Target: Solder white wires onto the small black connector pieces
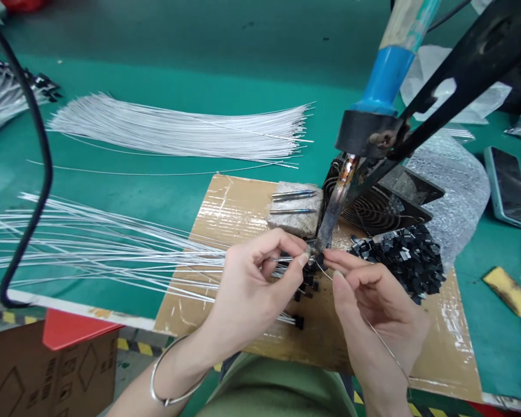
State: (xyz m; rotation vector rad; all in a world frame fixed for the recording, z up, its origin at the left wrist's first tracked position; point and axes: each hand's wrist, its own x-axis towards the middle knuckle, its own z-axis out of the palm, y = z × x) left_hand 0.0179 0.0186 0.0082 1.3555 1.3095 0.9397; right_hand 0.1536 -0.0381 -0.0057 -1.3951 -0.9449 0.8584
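A soldering iron (380,81) with a blue collar is clamped in a black metal stand, its dark tip (330,223) pointing down. At that tip my left hand (256,289) is closed, thumb and index finger pinching a white wire (282,260); the wire's end is partly hidden by the fingertips. From the right, my right hand (377,307) holds a thin strand of solder wire (384,343), its front end close to the iron's tip. Several white wires with black ends (298,322) lie under and beside my left hand on the cardboard (438,341).
A bundle of white wires (178,127) lies behind, with loose wires (91,237) at left. Black pieces (403,260) are heaped right, near a fan (377,205). Spare tips rest on a block (295,223). A phone (510,185) and yellow sponge (509,291) lie far right.
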